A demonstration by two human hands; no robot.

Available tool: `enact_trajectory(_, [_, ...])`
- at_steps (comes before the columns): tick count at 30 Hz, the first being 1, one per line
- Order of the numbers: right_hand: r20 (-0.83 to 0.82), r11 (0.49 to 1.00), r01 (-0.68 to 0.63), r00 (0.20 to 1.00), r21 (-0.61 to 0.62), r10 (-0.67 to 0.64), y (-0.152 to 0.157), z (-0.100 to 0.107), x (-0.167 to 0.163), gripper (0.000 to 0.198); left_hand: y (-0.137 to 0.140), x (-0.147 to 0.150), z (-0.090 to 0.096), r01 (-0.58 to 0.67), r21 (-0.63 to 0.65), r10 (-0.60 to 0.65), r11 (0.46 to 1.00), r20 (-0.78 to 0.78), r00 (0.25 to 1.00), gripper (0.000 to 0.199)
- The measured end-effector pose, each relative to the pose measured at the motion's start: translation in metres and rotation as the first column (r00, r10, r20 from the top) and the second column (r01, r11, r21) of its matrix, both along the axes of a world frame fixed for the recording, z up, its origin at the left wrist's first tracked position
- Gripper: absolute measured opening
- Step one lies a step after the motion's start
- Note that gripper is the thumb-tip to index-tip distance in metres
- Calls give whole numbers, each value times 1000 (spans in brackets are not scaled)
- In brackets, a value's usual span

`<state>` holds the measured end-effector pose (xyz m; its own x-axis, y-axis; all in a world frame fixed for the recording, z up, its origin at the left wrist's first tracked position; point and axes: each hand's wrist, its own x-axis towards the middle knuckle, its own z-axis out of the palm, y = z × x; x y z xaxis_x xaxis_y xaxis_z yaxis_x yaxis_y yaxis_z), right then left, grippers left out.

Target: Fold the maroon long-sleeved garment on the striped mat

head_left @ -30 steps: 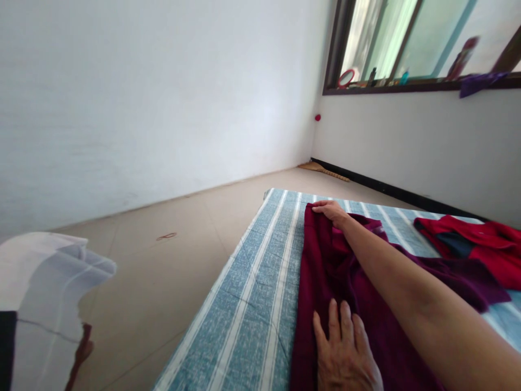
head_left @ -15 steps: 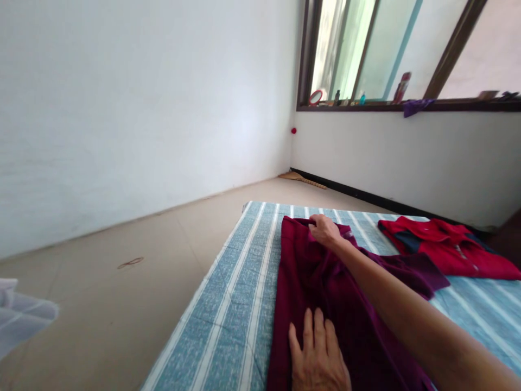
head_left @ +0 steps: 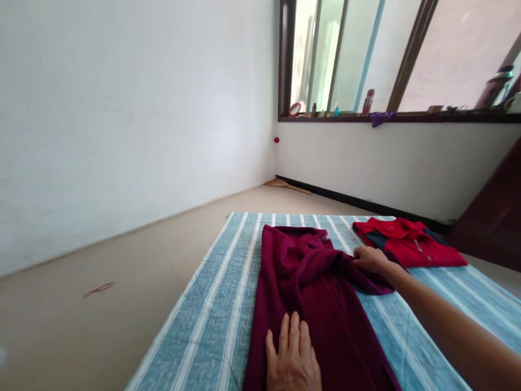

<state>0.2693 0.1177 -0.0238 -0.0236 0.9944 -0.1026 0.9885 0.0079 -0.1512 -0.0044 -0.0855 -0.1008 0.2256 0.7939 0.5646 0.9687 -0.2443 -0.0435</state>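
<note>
A maroon garment (head_left: 321, 315) lies lengthwise on the blue-and-white striped bed cover (head_left: 211, 304), partly bunched near its far end. A small pale tag shows by its far opening. My left hand (head_left: 292, 355) rests flat on the near part, fingers stretched out and spread. Farther off to the right, my right hand (head_left: 369, 259) pinches a narrow, sleeve-like part of the garment. That part drapes across the cover to the right, partly behind my wrist. The garment's near end runs out of view.
A folded red and navy zip-up top (head_left: 411, 244) lies at the bed's far right. Pale floor (head_left: 142, 304) lies left of the bed, with a thin loop (head_left: 99, 289) on it. A brush-like tool (head_left: 287, 186) rests by the wall corner. Small objects stand on the windowsill (head_left: 345, 118).
My right hand has moved from the garment's far edge to the right, onto the sleeve-like part. My left hand stays flat on the cloth. The view has turned slightly to the right.
</note>
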Motion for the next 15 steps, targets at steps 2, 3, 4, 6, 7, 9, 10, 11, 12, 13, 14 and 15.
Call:
enact_trajectory(2, [29, 1000, -13, 999, 8, 13, -4, 7, 0, 18, 1, 0, -2, 4, 5, -4, 1000, 18, 1000, 40])
enact_trajectory(3, [35, 999, -16, 999, 29, 15, -6, 14, 1, 15, 2, 1, -3, -14, 15, 13, 1000, 40, 999, 39])
enact_trajectory(4, [37, 998, -19, 999, 53, 17, -8, 23, 2, 11, 3, 1, -4, -29, 21, 28, 999, 60, 998, 38])
enact_trajectory(6, [30, 994, -30, 999, 101, 27, -12, 46, 7, 6, 2, 1, -4, -30, 7, 29, 1000, 72, 997, 39])
enact_trajectory(7, [23, 992, -39, 999, 119, 36, -15, 59, 11, 5, 2, 1, -3, -21, -11, 22, 1000, 68, 997, 40])
enact_trajectory(9, [5, 986, -60, 998, 158, 60, -26, 86, 20, 5, 0, -1, 1, 6, -70, -2, 997, 46, 999, 41])
enact_trajectory(10, [-2, 981, -69, 998, 183, 71, -33, 99, 24, 8, 0, -3, 3, 10, -98, -7, 995, 40, 999, 42])
enact_trajectory(11, [-11, 975, -80, 996, 210, 84, -43, 110, 27, 11, -1, -4, 6, 12, -124, -7, 992, 36, 999, 42])
enact_trajectory(12, [-26, 968, -91, 995, 235, 100, -54, 120, 27, 12, -2, -4, 9, 17, -150, -12, 989, 32, 999, 43])
enact_trajectory(13, [-75, 959, -98, 990, 266, 122, -69, 127, 25, 14, -2, -5, 11, 22, -174, -18, 984, 28, 999, 43])
enact_trajectory(14, [-136, 950, -117, 977, 290, 161, -85, 130, 21, 15, -2, -5, 13, 23, -194, -18, 981, 26, 999, 44])
enact_trajectory(15, [-201, 949, -128, 961, 289, 191, -104, 131, 14, 16, -2, -5, 14, 15, -206, -10, 978, 27, 1000, 44])
